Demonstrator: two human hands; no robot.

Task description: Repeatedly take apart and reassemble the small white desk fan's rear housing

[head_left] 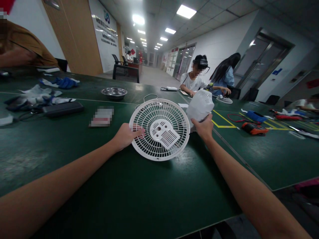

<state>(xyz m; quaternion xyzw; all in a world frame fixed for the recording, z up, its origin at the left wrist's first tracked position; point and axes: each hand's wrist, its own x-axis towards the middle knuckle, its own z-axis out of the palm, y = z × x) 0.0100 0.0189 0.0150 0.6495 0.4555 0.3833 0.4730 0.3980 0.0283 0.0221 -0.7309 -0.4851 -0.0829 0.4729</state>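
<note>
A round white fan grille with a slotted plate at its centre is tilted up towards me above the green table. My left hand is closed on its left rim, the thumb lying over the ribs. At the grille's right side, my right hand is wrapped round a white plastic fan housing with slots near its upper end. Grille and housing overlap in view; whether they are joined I cannot tell. A thin white cord loops behind the grille.
On the green table are a metal bowl, a blurred-out box, a dark case and gloves to the left. An orange multimeter and a blue object lie right. Co-workers sit across the table.
</note>
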